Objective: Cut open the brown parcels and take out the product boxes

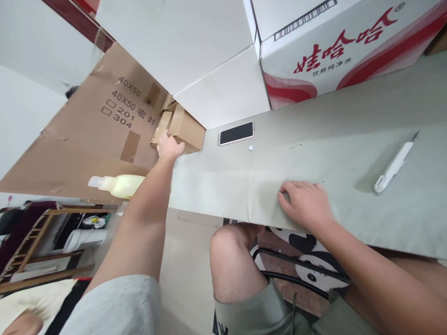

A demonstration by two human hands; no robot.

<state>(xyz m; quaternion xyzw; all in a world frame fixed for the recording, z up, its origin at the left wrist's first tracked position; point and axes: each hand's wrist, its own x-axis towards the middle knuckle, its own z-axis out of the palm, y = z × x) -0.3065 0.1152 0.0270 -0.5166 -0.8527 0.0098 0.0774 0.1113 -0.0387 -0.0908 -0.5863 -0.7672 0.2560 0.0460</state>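
Note:
My left hand (pixel 170 146) reaches far out to the left end of the table and closes its fingers on a small brown cardboard box (pixel 186 130), one of a few stacked there. My right hand (pixel 305 204) rests near the front edge of the grey-green table (pixel 331 158), palm down with the fingers curled loosely on the surface and nothing in them. A white utility knife (pixel 394 165) lies on the table to the right of that hand. A black phone (pixel 236 133) lies face up at the back of the table.
Large white cartons (pixel 209 51) and a white-and-red printed carton (pixel 335 46) stand along the back. A big flattened brown carton (pixel 94 139) leans at the left, with a pale yellow bottle (pixel 120 185) below it. My knee (pixel 230 251) is under the table edge.

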